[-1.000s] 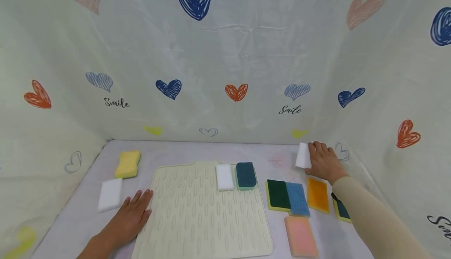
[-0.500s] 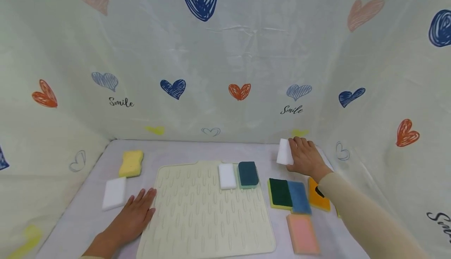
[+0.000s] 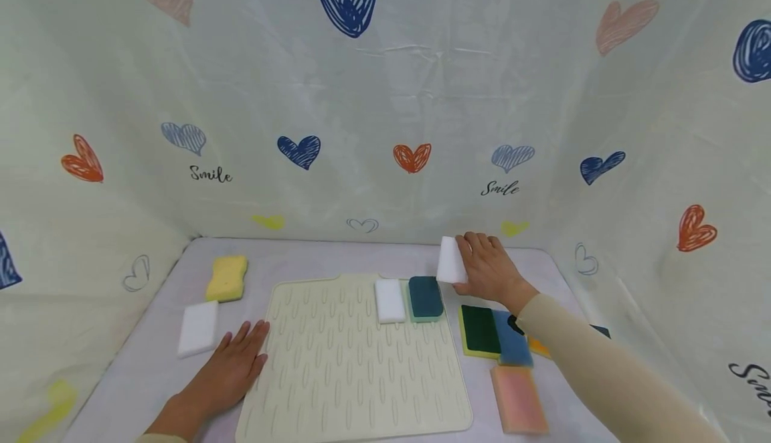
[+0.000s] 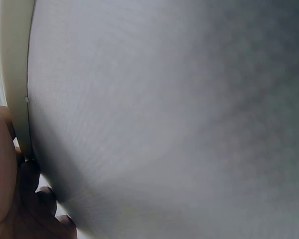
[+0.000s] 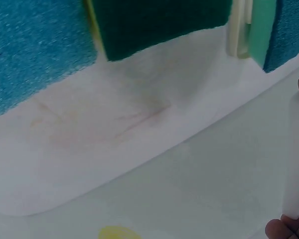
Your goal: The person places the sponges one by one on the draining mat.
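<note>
My right hand (image 3: pixel 489 270) grips a white sponge (image 3: pixel 450 260) above the table, just beyond the mat's far right corner. In the right wrist view the white sponge (image 5: pixel 296 159) shows at the right edge between thumb and fingers. My left hand (image 3: pixel 231 369) lies with straight fingers at the left edge of a cream ridged mat (image 3: pixel 355 369). Another white sponge (image 3: pixel 390 301) and a dark teal scouring sponge (image 3: pixel 425 298) lie side by side at the mat's far right. The left wrist view shows the mat's rim (image 4: pixel 17 64) beside the fingers.
Left of the mat lie a yellow sponge (image 3: pixel 227 278) and a white sponge (image 3: pixel 198 329). On the right are a dark green scouring sponge (image 3: pixel 480 330), a blue one (image 3: pixel 513 346), a pink one (image 3: pixel 520 399) and partly hidden ones. A heart-printed curtain (image 3: pixel 355 115) surrounds the table.
My right hand has carried the white sponge leftward from the table's far right toward the mat. The left hand stays at the mat's edge. The head view has shifted slightly.
</note>
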Action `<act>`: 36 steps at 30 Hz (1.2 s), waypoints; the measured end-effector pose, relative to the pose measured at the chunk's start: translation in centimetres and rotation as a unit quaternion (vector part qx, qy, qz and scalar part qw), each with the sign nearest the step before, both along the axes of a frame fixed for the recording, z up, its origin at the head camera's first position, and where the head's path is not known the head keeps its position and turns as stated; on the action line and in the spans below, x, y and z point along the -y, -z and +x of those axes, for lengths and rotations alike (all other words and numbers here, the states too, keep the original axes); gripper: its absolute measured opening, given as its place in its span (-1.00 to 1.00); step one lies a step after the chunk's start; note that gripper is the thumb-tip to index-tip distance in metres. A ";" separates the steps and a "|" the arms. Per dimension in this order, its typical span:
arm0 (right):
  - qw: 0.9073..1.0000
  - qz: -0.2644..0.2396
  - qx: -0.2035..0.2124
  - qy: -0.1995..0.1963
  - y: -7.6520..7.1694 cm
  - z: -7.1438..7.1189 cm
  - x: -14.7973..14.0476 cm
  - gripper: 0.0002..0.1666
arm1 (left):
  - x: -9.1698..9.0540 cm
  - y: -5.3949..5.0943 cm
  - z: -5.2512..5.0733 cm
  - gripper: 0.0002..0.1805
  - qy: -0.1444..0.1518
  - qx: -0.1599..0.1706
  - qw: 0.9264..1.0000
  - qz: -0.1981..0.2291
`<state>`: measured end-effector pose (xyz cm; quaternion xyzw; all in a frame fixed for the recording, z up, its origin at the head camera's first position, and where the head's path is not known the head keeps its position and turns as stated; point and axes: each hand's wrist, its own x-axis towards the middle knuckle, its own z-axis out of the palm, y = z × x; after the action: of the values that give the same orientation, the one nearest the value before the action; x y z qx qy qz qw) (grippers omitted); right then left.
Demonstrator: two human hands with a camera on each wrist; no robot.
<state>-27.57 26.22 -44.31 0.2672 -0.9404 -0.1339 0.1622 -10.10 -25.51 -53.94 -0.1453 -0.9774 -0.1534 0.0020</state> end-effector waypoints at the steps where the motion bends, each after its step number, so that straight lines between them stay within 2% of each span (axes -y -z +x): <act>1: 1.000 -0.003 0.000 -0.003 0.0 0.1 0.4 0.25 | 0.0 0.0 0.0 -0.35 -0.001 0.002 1.000 0.002; 10: 0.998 -0.029 0.046 -0.025 -0.1 0.7 5.1 0.27 | 0.1 0.2 0.0 -0.35 -0.003 0.009 1.000 -0.002; 17: 0.994 -0.053 0.057 -0.073 0.5 1.3 9.3 0.27 | 0.0 0.3 -0.1 -0.36 -0.004 0.006 1.000 -0.002; 26: 0.989 -0.025 0.096 -0.109 1.6 2.2 13.8 0.20 | -0.1 0.2 0.0 -0.36 -0.001 0.009 1.000 -0.009; 31: 0.985 -0.009 0.138 -0.106 2.4 2.6 15.6 0.20 | -0.1 0.1 0.1 -0.36 0.003 -0.014 1.000 -0.001; 35: 0.983 0.011 0.155 -0.100 3.0 2.8 16.6 0.20 | -0.1 0.2 0.1 -0.36 0.005 -0.028 1.000 0.013; 36: 0.983 0.017 0.157 -0.097 3.2 2.8 16.8 0.20 | -0.1 0.1 0.1 -0.35 0.004 -0.023 1.000 0.011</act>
<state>-24.77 9.41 -47.51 0.3779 -0.9212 -0.0899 0.0207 -9.99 -25.41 -54.06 -0.1528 -0.9747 -0.1610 0.0251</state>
